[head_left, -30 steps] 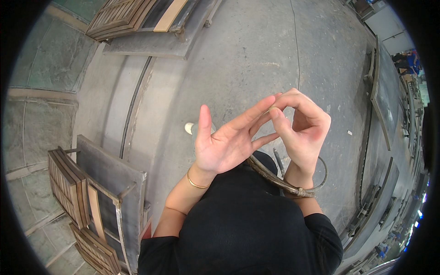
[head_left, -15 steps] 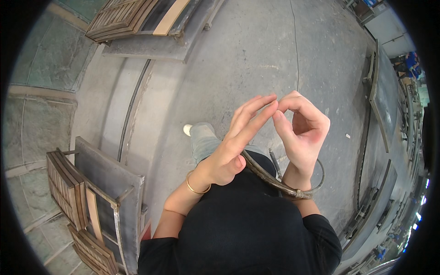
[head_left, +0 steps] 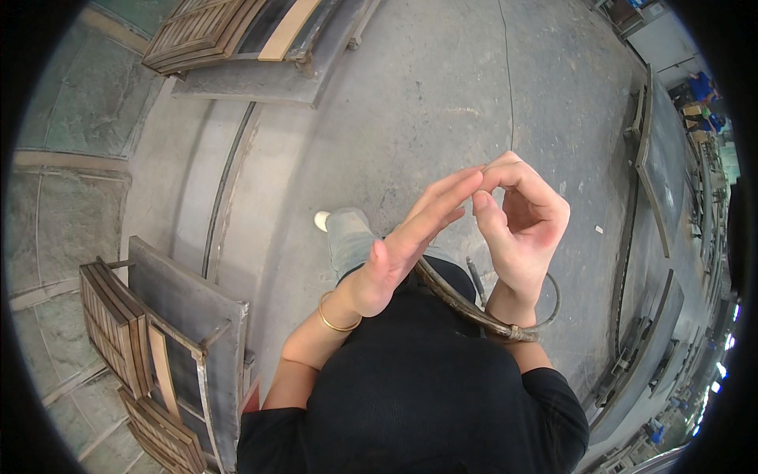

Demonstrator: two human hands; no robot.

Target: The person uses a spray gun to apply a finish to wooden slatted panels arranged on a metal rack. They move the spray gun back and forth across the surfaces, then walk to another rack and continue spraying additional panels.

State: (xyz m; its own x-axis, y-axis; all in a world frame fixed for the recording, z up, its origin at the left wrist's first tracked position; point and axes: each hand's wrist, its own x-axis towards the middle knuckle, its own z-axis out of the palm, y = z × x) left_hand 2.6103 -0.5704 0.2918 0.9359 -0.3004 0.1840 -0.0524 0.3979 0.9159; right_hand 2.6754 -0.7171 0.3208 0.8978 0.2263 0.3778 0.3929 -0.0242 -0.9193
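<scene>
My left hand (head_left: 407,245) is open, its long fingers stretched up and to the right. Its fingertips meet the curled fingers of my right hand (head_left: 527,217). The right thumb and forefinger bend toward each other beside those fingertips; whatever may be between them is too small or hidden to name. A worn, dirty hose (head_left: 454,300) passes in front of my body and reaches my right wrist, with a tied or wrapped joint there. A thinner loop of it curves out to the right. A gold bangle (head_left: 338,320) circles my left wrist.
Slatted wooden frames (head_left: 114,332) are stacked at a grey board (head_left: 189,276) on the left. Another slatted stack (head_left: 205,35) lies on a grey table at the upper left. Tilted panels (head_left: 662,166) line the right side. A thin cable (head_left: 509,87) crosses the floor.
My left hand has turned: its thumb has swung up and left, away from the hose, and its fingers have drawn together. The right hand has hardly moved.
</scene>
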